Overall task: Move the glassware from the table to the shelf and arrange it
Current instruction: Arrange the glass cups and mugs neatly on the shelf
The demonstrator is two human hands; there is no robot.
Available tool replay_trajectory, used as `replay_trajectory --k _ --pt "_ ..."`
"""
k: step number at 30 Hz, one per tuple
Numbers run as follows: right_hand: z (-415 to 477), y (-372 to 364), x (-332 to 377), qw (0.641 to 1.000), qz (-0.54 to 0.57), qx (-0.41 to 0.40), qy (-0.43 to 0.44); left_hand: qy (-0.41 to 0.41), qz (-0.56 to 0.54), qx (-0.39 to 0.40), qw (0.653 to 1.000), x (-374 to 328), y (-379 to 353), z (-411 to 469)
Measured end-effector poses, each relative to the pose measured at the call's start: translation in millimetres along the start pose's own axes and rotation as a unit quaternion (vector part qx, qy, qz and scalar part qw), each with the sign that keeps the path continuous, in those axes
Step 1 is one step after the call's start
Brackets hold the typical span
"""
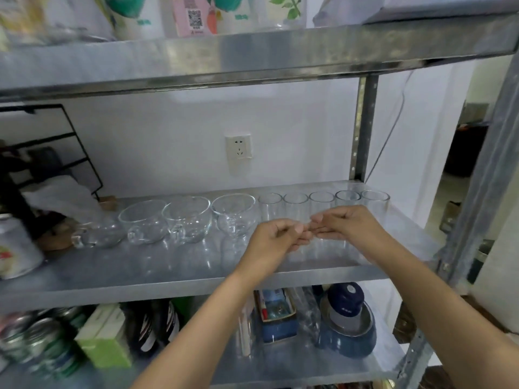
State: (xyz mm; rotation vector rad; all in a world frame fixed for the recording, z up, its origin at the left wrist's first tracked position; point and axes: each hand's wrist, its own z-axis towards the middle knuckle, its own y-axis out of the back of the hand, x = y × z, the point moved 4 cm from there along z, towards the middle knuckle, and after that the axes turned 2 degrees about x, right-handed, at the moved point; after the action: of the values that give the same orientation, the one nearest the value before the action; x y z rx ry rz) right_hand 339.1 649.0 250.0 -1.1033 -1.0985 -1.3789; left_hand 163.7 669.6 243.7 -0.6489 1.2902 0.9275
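Although the counter lies out of view, the glassware stands on the middle shelf. Several rounded cups are at the left and five straight tumblers at the right, all upright in one row toward the back. The left hand and right hand hang just in front of the tumblers, fingers curled and fingertips meeting between them. Whether they pinch a clear tumbler or nothing cannot be told.

Judgement: carrying appears done for these pieces, and the arranging step is in hand. The next move calls for light sideways nudges, low on the tumbler walls, to even the spacing. Care is needed because the neighbours stand close together.
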Motion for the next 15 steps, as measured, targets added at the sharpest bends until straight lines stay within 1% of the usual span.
replay_trajectory --k 1,3,5,7,9,11,12,13,15 --pt "4 -16 1 1.0 0.002 0.02 0.003 -0.003 0.007 -0.014 1.0 0 10 -12" --pt "11 -45 4 0.999 0.01 0.044 0.003 0.004 0.022 -0.072 0.997 2 30 -33" --pt "16 -70 5 0.999 0.017 0.041 0.001 -0.001 0.05 -0.141 0.989 7 55 -51" --pt "17 -93 5 0.999 0.004 0.039 0.007 -0.028 0.063 -0.193 0.979 7 78 -65" --pt "17 -116 4 0.998 -0.03 0.057 0.016 -0.063 0.07 -0.269 0.959 5 104 -78" --pt "17 -134 0 0.996 -0.056 0.07 0.017 -0.087 0.076 -0.358 0.927 5 132 -89" --pt "18 -141 -1 0.995 -0.063 0.071 0.014 -0.089 0.079 -0.387 0.915 7 145 -92" --pt "19 -146 -3 0.995 -0.066 0.069 0.011 -0.08 0.091 -0.402 0.908 11 157 -94" --pt "20 -155 -4 0.995 -0.068 0.066 0.007 -0.033 0.134 -0.399 0.907 20 177 -91"
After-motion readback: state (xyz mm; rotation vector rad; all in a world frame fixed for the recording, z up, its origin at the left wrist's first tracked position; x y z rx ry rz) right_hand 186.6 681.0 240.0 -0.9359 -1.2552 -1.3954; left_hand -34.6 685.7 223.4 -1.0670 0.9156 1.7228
